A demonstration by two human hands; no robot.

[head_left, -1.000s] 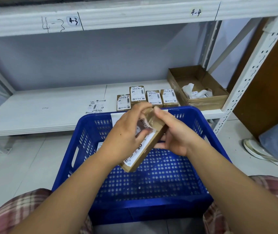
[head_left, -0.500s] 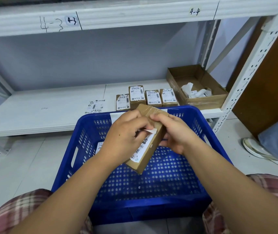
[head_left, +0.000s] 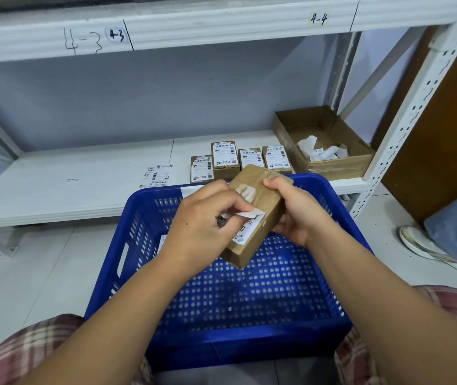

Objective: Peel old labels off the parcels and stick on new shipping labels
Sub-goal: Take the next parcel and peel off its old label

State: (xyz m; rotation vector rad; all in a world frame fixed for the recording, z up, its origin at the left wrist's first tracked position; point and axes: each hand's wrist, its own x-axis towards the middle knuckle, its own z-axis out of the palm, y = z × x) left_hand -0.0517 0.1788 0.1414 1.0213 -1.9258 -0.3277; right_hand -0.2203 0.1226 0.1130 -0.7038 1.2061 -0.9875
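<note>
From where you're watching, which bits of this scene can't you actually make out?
All in the head view:
- Old label on the held parcel: the left hand covers most of it.
- Print on the four shelf parcels and loose label sheet: too small to read.
- Crate floor: hands and forearms hide part of it.
- Crumpled paper in the cardboard box: its wall hides some.
- Someone's shoe: cut off at the right edge.

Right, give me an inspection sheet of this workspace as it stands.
Surface: white lower shelf board, mostly bare.
Job's things: brown taped cardboard parcel held over blue perforated plastic crate; white old label partly lifted; four small labelled parcels on shelf; loose label sheet.
Clutter: open cardboard box holding crumpled white paper.
Grippers: left hand pinches label; right hand grips parcel.
Cables: nothing seen.
Surroundings: white metal racking marked 4-3, 4-4; shoe at right.
</note>
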